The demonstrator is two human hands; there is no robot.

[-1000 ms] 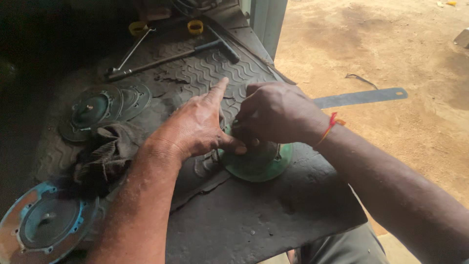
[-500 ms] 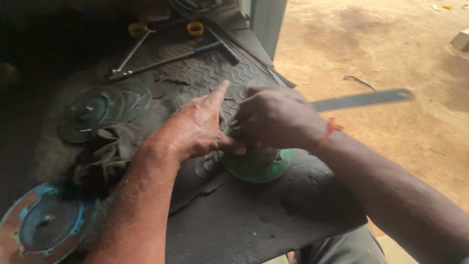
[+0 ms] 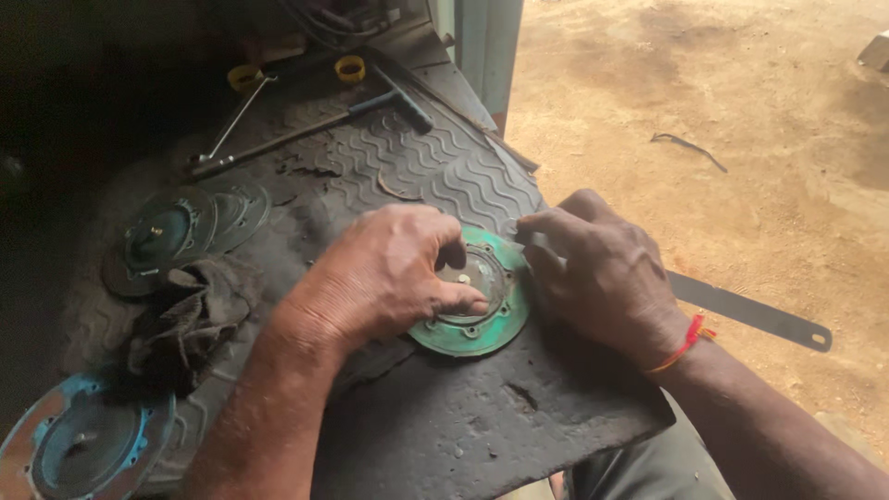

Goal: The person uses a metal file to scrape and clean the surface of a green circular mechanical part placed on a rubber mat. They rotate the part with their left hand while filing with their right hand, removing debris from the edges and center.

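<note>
A round green metal disc (image 3: 482, 339) with a rusty centre hub and bolt holes lies flat on a black rubber mat (image 3: 435, 417). My left hand (image 3: 384, 276) presses on the disc's left side, fingers curled over the hub and thumb on the inner ring. My right hand (image 3: 607, 273) rests just right of the disc and grips a long flat metal blade (image 3: 752, 315). The blade's near end sits at the disc's upper right rim, and the rest sticks out past my wrist over the ground. A red thread band circles my right wrist.
A dirty rag (image 3: 190, 310) lies left of my forearm. Two dark discs (image 3: 171, 231) sit behind it, and a blue-rimmed rusty disc (image 3: 83, 444) is at the bottom left. A long T-handle wrench (image 3: 306, 125) and yellow rings (image 3: 350, 67) lie at the back. Sandy ground (image 3: 741, 139) is on the right.
My right hand has moved off the top of the disc to its right side, and the blade has swung lower. My left index finger has curled down. The disc's hub is uncovered.
</note>
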